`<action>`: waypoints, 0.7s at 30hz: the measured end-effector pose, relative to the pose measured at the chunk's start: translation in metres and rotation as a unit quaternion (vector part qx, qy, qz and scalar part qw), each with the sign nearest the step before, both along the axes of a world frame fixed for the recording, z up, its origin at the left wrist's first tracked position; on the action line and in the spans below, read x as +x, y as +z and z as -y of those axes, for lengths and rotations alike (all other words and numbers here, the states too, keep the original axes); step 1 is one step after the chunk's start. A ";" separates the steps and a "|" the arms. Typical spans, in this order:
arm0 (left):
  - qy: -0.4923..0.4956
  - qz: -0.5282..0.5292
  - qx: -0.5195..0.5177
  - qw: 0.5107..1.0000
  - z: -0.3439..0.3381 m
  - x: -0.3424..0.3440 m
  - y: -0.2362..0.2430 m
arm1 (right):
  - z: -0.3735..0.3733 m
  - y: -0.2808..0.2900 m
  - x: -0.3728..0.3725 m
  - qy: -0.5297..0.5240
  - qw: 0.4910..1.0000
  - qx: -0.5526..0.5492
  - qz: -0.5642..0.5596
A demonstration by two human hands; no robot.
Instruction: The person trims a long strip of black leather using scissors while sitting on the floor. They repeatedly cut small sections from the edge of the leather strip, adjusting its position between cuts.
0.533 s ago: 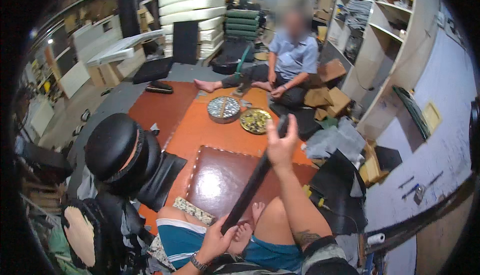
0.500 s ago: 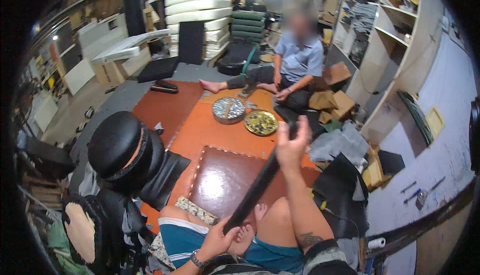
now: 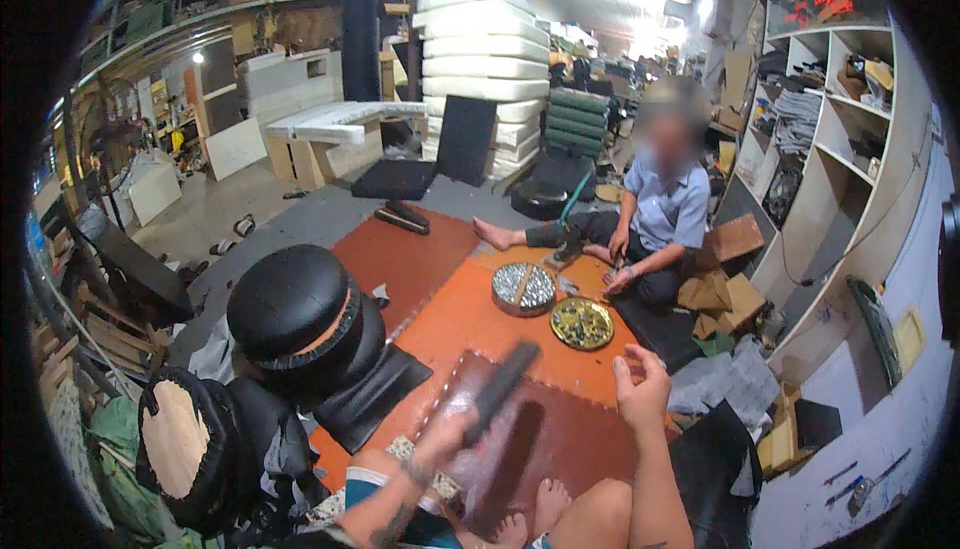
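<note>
My left hand [image 3: 447,439] is wrapped round one end of a long, narrow black bar [image 3: 508,373], perhaps covered in leather-like material. The bar points forward and slightly right, held up over a shiny brown mat [image 3: 590,429] with its dark shadow below. The hand and bar are slightly blurred. To the right, my right hand [image 3: 643,387] is raised with the palm turned inward. Its fingers are loosely curled and apart from the thumb, and nothing shows in it.
Round black cushions [image 3: 290,299] are stacked at left, near a black round piece with a tan face [image 3: 178,439]. Ahead lie a round silver tin [image 3: 523,289] and a gold tray [image 3: 582,323] of small bits. Beyond them sits another person [image 3: 665,199]. Shelves [image 3: 845,154] line the right.
My right hand has come off the bar, which it touched at the far end. My left hand has lifted the bar and swung it forward. The head view has turned left and up.
</note>
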State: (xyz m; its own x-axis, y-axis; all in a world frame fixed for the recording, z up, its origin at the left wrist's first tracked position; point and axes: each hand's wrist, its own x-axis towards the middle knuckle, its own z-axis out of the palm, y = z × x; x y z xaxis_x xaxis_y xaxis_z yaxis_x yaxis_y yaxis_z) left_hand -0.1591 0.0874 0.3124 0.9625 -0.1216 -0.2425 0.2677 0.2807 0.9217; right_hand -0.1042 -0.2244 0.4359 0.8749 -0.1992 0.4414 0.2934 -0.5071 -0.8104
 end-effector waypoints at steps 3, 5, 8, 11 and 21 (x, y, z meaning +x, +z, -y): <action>0.160 0.123 -0.122 0.972 -0.059 0.126 0.047 | -0.002 -0.006 0.008 0.019 0.999 -0.031 -0.005; 0.282 0.082 0.123 0.948 -0.095 0.171 0.038 | -0.004 -0.010 0.011 0.033 0.997 -0.060 -0.020; 0.213 0.031 0.591 0.778 -0.131 0.178 -0.017 | 0.003 -0.016 0.011 0.054 0.993 -0.085 -0.063; -0.015 0.062 0.649 0.758 -0.135 0.105 -0.096 | 0.007 -0.016 0.010 0.076 0.991 -0.097 -0.045; -0.109 0.022 0.556 0.824 -0.107 -0.009 -0.162 | -0.073 0.144 -0.095 0.347 0.881 0.042 0.319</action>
State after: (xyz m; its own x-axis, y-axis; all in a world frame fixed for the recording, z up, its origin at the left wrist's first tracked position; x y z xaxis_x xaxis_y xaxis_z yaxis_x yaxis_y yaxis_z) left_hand -0.1678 0.1945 0.1502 0.9581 -0.0198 -0.2859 0.1588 -0.7938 0.5871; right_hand -0.1996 -0.1517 0.5798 0.3781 0.2311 0.8965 0.9186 0.0270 -0.3944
